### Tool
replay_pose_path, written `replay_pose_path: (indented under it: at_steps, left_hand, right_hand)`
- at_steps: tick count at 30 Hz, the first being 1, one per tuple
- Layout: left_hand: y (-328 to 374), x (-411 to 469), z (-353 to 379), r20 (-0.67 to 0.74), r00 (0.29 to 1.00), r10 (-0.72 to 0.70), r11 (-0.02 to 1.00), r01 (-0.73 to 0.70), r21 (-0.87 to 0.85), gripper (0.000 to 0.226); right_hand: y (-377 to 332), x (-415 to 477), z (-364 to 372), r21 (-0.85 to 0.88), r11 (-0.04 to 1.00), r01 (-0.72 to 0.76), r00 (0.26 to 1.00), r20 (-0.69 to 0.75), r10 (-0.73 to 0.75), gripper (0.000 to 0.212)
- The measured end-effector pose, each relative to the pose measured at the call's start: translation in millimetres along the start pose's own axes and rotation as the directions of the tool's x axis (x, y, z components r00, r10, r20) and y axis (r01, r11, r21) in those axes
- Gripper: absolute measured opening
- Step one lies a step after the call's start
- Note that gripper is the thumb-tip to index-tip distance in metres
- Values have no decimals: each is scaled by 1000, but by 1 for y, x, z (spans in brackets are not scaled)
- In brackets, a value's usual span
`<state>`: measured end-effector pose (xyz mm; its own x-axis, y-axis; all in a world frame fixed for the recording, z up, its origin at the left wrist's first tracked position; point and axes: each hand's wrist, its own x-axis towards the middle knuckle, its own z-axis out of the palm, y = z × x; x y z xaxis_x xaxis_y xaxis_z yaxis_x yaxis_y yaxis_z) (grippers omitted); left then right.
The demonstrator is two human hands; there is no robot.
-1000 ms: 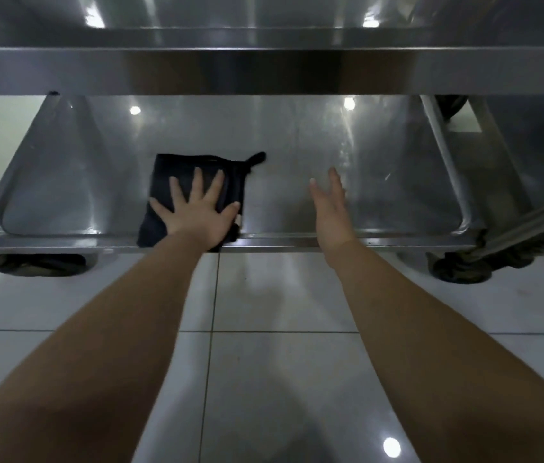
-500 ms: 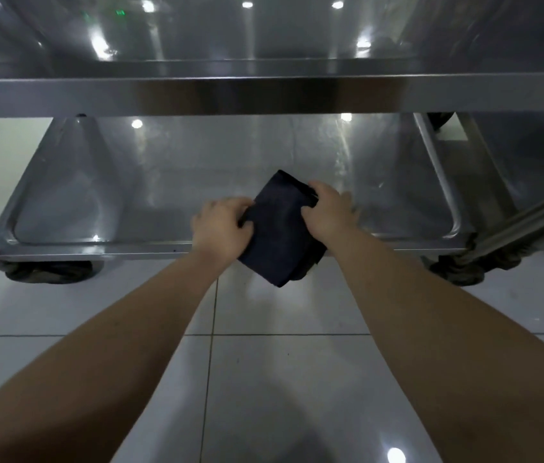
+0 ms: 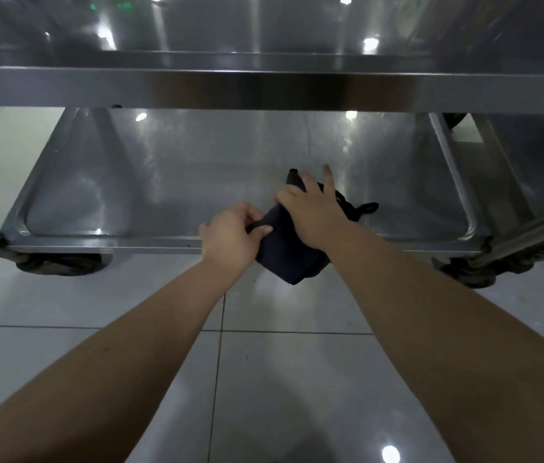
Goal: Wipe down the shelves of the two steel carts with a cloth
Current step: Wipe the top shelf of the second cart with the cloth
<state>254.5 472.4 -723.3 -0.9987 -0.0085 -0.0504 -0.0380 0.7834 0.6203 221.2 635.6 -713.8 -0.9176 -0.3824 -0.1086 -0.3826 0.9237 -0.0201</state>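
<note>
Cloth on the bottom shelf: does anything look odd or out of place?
Only mildly: the dark cloth is folded and hangs over the lower shelf at its front rim, pinched by the left hand, with the right hand resting on top. No spill or damage shows.

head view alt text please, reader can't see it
Two bare hands work a dark cloth at the front rim of a steel cart's bottom shelf: the left hand pinches a fold, the right hand lies spread on top. An upper shelf crosses above, pale floor tiles below.
</note>
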Motion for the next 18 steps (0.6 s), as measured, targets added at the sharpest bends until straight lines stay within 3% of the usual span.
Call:
replay_pose_path:
  at_steps: [2, 6, 8, 11, 18]
  left_hand:
    - [-1, -6, -8, 9, 994, 105, 992, -105, -64, 20]
    - [11, -28, -29, -43, 972, 232, 962, -235, -141, 16]
    - [23, -40, -40, -65, 956, 287, 952, -292, -95, 13]
    - [41, -52, -56, -63, 925, 373, 927, -375, -20, 12]
    - [71, -50, -99, -1, 865, 503, 859, -499, 118, 11]
  right_hand:
    - [10, -16, -5, -100, 994, 48, 992, -110, -59, 28]
    - [19, -59, -22, -51, 999, -2, 969, -246, -11, 17]
    - [15, -81, -33, -4, 999, -41, 970, -240, 39, 15]
    - [9, -104, -56, 206, 974, -94, 971, -195, 135, 12]
    - [18, -124, -105, 395, 916, -62, 972, -184, 146, 19]
